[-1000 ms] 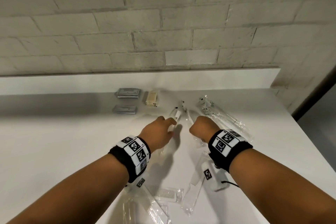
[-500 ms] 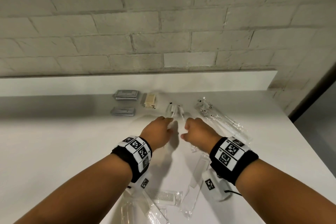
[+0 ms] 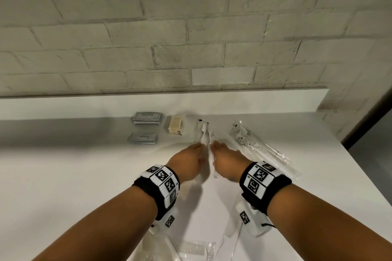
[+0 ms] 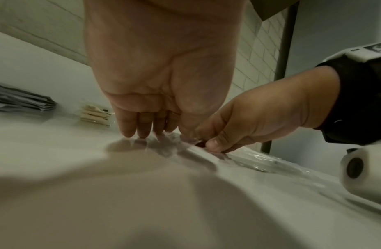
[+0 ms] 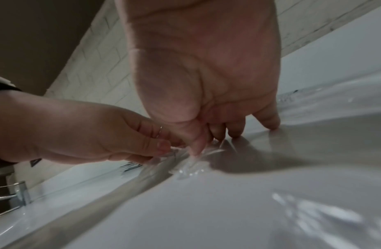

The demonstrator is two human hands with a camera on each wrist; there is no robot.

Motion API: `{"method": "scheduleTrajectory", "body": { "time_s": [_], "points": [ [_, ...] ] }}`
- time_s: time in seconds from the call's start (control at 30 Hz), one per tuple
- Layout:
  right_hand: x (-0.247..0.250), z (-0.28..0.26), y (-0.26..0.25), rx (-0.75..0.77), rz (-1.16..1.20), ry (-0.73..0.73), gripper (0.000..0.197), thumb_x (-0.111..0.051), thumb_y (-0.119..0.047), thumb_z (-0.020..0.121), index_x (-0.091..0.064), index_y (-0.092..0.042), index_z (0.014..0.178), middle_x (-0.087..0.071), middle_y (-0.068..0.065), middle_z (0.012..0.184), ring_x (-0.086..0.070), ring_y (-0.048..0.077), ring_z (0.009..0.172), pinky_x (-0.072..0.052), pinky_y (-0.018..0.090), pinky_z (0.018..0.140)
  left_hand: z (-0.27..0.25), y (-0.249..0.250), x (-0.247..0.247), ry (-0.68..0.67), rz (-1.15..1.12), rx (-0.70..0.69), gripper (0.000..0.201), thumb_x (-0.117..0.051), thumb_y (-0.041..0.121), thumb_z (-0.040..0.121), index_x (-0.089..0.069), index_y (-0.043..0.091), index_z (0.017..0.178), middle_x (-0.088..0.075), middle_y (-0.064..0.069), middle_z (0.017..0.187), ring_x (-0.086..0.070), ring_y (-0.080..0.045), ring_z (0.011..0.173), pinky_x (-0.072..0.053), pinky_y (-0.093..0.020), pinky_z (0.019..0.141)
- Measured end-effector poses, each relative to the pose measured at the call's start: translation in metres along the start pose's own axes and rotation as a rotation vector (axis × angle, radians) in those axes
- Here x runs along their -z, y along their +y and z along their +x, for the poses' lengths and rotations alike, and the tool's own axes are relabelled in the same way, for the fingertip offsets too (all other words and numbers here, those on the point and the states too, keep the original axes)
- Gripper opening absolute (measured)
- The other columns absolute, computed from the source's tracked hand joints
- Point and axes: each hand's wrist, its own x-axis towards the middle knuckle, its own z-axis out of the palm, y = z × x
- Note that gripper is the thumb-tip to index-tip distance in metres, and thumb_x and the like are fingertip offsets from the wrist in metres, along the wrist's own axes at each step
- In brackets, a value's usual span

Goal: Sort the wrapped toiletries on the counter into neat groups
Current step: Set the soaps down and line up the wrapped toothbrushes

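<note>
Two white toothbrushes in clear wrappers [image 3: 204, 133] lie side by side, pointing at the back wall, in the middle of the white counter [image 3: 63, 176]. My left hand [image 3: 188, 161] and right hand [image 3: 227, 159] meet over their near ends. In the right wrist view, my left hand [image 5: 121, 134] pinches a wrapper [image 5: 189, 166] between thumb and fingers. The left wrist view shows my right hand [image 4: 238, 128] pinching the wrapper [image 4: 198, 151] with its thumb. The other fingertips of both hands rest on the counter.
At the back lie two stacks of grey sachets [image 3: 147, 117] [image 3: 142, 138] and a pile of beige packets [image 3: 175, 124]. Long clear-wrapped items [image 3: 261, 150] lie at the right. Wrapped combs [image 3: 191, 248] lie near the front edge. A brick wall stands behind.
Both hands have moved forward toward the wall, and the two wrapped toothbrushes, splayed apart before, now lie close together and parallel on the counter.
</note>
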Motion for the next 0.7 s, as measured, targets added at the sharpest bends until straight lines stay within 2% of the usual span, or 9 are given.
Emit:
{"method": "scheduleTrajectory", "body": {
  "time_s": [0.1, 0.17, 0.27, 0.33, 0.37, 0.43, 0.5, 0.57, 0.7],
  "points": [
    [0.004, 0.021, 0.0, -0.029, 0.056, 0.009, 0.064, -0.04, -0.018, 0.095, -0.01, -0.012, 0.152, -0.01, 0.002, 0.16, -0.014, 0.021, 0.146, -0.024, 0.06, 0.111, 0.014, 0.0, 0.008, -0.002, -0.107, 0.051, 0.031, -0.042, 0.008, 0.095, -0.055, -0.007, 0.12, -0.055, -0.02, 0.13, -0.047, -0.029, 0.127, -0.027, -0.023, 0.104],
    [0.008, 0.032, 0.0, -0.037, 0.044, 0.041, 0.063, -0.04, -0.016, 0.092, -0.015, -0.012, 0.15, -0.015, 0.004, 0.158, -0.018, 0.023, 0.145, -0.029, 0.058, 0.109, 0.024, 0.0, 0.014, -0.042, -0.118, 0.045, 0.027, -0.043, 0.004, 0.093, -0.057, -0.009, 0.111, -0.058, -0.023, 0.121, -0.05, -0.032, 0.121, -0.031, -0.028, 0.102],
    [0.015, 0.042, -0.001, -0.049, 0.054, 0.027, 0.063, -0.04, -0.019, 0.092, -0.015, -0.014, 0.15, -0.014, 0.004, 0.158, -0.018, 0.025, 0.145, -0.03, 0.056, 0.109, 0.032, 0.004, 0.021, -0.076, -0.078, 0.008, 0.032, -0.042, 0.006, 0.092, -0.061, -0.011, 0.11, -0.061, -0.024, 0.117, -0.053, -0.032, 0.117, -0.036, -0.031, 0.102],
    [0.016, 0.048, -0.002, -0.06, 0.078, 0.005, 0.063, -0.041, -0.023, 0.094, -0.015, -0.016, 0.15, -0.01, 0.003, 0.16, -0.013, 0.024, 0.147, -0.026, 0.06, 0.11, 0.04, 0.001, 0.02, -0.271, -0.026, -0.048, 0.04, -0.037, 0.015, 0.085, -0.073, -0.004, 0.082, -0.07, -0.02, 0.088, -0.067, -0.033, 0.092, -0.049, -0.032, 0.088],
    [0.017, 0.05, -0.003, -0.068, 0.083, -0.004, 0.063, -0.041, -0.024, 0.094, -0.015, -0.017, 0.151, -0.008, 0.002, 0.16, -0.01, 0.024, 0.148, -0.023, 0.063, 0.11, 0.048, -0.007, 0.013, -0.285, 0.012, -0.09, 0.048, -0.032, 0.02, 0.082, -0.074, -0.001, 0.077, -0.071, -0.019, 0.082, -0.068, -0.033, 0.087, -0.05, -0.033, 0.086],
    [0.017, 0.053, -0.004, -0.081, 0.099, -0.032, 0.063, -0.039, -0.023, 0.096, -0.011, -0.02, 0.153, 0.0, -0.001, 0.162, -0.002, 0.023, 0.149, -0.015, 0.065, 0.112, 0.052, -0.008, 0.007, -0.25, 0.083, -0.112, 0.065, -0.017, 0.029, 0.085, -0.067, -0.004, 0.111, -0.064, -0.023, 0.114, -0.055, -0.036, 0.116, -0.039, -0.037, 0.105],
    [0.019, 0.054, -0.003, -0.082, 0.104, -0.055, 0.063, -0.037, -0.022, 0.098, -0.009, -0.023, 0.153, 0.005, -0.003, 0.162, 0.003, 0.021, 0.15, -0.009, 0.065, 0.113, 0.05, -0.005, 0.01, -0.165, 0.047, -0.043, 0.056, -0.02, 0.029, 0.097, -0.041, -0.002, 0.139, -0.043, -0.019, 0.144, -0.03, -0.032, 0.137, -0.018, -0.031, 0.114],
    [0.022, 0.054, -0.002, -0.069, 0.108, -0.061, 0.063, -0.038, -0.023, 0.098, -0.009, -0.025, 0.153, 0.007, -0.003, 0.162, 0.005, 0.021, 0.149, -0.008, 0.064, 0.114, 0.049, -0.001, 0.014, -0.122, 0.012, 0.029, 0.048, -0.032, 0.021, 0.101, -0.03, 0.001, 0.146, -0.031, -0.015, 0.153, -0.021, -0.027, 0.143, -0.011, -0.027, 0.113],
    [0.024, 0.054, 0.0, -0.055, 0.093, -0.067, 0.065, -0.039, -0.024, 0.098, -0.006, -0.023, 0.154, 0.008, -0.003, 0.162, 0.005, 0.022, 0.149, -0.009, 0.061, 0.115, 0.047, -0.003, 0.01, -0.091, -0.151, 0.117, 0.053, -0.038, 0.018, 0.099, -0.024, 0.009, 0.149, -0.017, -0.008, 0.159, -0.022, -0.024, 0.144, -0.021, -0.035, 0.117]
  ]
}}
